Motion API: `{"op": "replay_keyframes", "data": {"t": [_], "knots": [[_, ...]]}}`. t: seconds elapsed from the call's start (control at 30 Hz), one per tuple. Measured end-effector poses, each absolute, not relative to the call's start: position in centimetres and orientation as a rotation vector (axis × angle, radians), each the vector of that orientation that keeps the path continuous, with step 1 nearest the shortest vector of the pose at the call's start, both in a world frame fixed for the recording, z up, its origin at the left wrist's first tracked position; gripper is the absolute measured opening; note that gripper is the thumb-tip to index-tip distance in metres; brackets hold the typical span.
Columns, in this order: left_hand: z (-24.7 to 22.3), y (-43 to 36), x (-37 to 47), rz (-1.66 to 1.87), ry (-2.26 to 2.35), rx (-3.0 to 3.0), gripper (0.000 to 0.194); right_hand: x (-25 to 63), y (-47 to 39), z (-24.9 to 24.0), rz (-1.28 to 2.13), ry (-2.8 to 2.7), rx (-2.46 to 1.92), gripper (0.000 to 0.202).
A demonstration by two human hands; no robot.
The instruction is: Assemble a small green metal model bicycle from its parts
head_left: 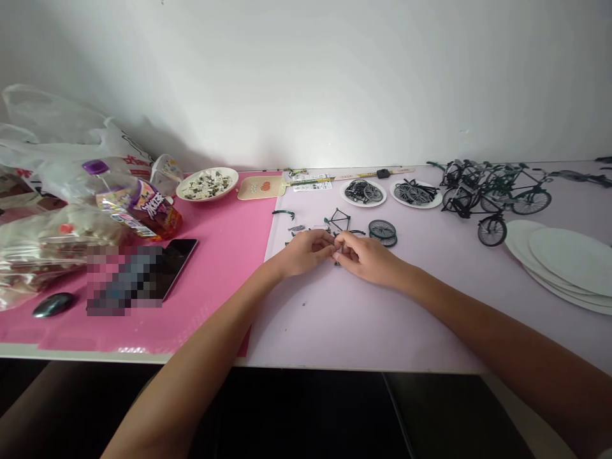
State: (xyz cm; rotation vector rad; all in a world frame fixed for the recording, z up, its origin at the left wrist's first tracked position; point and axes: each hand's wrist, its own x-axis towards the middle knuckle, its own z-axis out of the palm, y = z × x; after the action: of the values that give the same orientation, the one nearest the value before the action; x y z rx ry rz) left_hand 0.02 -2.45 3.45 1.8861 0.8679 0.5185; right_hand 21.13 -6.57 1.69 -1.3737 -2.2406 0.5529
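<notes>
My left hand [308, 250] and my right hand [361, 255] meet fingertip to fingertip over the pale mat. Both are pinched closed around a small dark part, mostly hidden by the fingers, so its kind does not show. Just behind them lies a dark green toy bicycle frame [340, 220]. Two spoked toy wheels [382, 231] rest, overlapping, beyond my right hand. A curved green piece [284, 213] and a few small dark parts [296, 227] are scattered behind my left hand.
Plates of dark bicycle parts [363, 201] [415, 203] stand along the back. Assembled toy bicycles [497, 188] crowd the right, by stacked white plates [574, 261]. Leftward are a bowl of pale pieces [207, 185], a flyswatter [262, 187], a drink bottle [143, 207], a phone [172, 268] and a mouse [53, 305].
</notes>
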Motion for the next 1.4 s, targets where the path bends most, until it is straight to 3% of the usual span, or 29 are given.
{"op": "replay_keyframes", "data": {"t": [1.4], "knots": [[3.25, -2.41, -0.05, 0.527, 0.862, 1.849, 0.036, 21.32, -6.25, 0.90, 0.506, -2.253, -1.334, 0.012]]}}
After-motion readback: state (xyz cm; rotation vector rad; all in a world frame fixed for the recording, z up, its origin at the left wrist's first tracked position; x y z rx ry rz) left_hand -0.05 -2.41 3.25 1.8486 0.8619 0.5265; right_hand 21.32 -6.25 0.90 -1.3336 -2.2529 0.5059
